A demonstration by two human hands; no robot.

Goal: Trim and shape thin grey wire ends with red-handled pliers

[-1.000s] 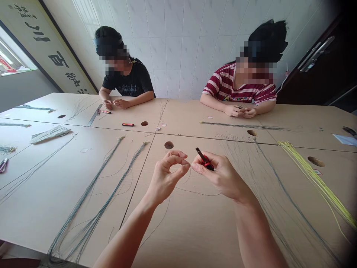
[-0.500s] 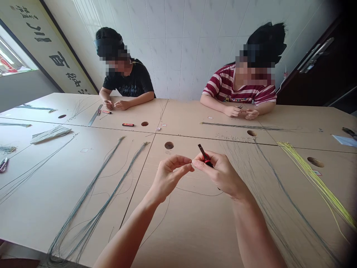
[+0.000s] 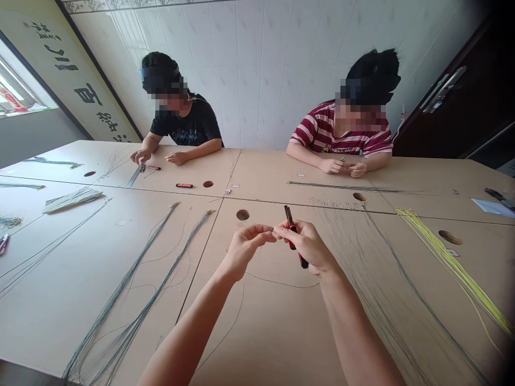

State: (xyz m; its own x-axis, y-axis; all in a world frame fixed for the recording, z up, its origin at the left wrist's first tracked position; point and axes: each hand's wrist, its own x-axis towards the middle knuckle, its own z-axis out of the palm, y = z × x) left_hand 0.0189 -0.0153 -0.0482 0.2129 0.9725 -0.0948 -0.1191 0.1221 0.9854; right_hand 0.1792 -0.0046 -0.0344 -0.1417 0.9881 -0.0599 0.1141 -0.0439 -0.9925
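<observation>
My left hand (image 3: 245, 249) pinches the end of a thin grey wire (image 3: 281, 282) between thumb and fingertips. The wire trails back across the tan table (image 3: 277, 332) toward me. My right hand (image 3: 309, 245) meets the left one fingertip to fingertip and grips a small red-and-black cutter (image 3: 293, 236), its dark tip pointing up and away. Both hands hover just above the tabletop, near a round cable hole (image 3: 242, 215).
Two long bundles of grey wires (image 3: 132, 300) lie to my left, more grey wires (image 3: 402, 289) and a yellow bundle (image 3: 454, 262) to my right. Across the table sit a person in a black shirt (image 3: 183, 126) and one in a striped shirt (image 3: 341, 134), both handling small parts.
The view has tilted down slightly. My hands have drawn closer together and a little farther out. The cutter in my right hand has turned more upright.
</observation>
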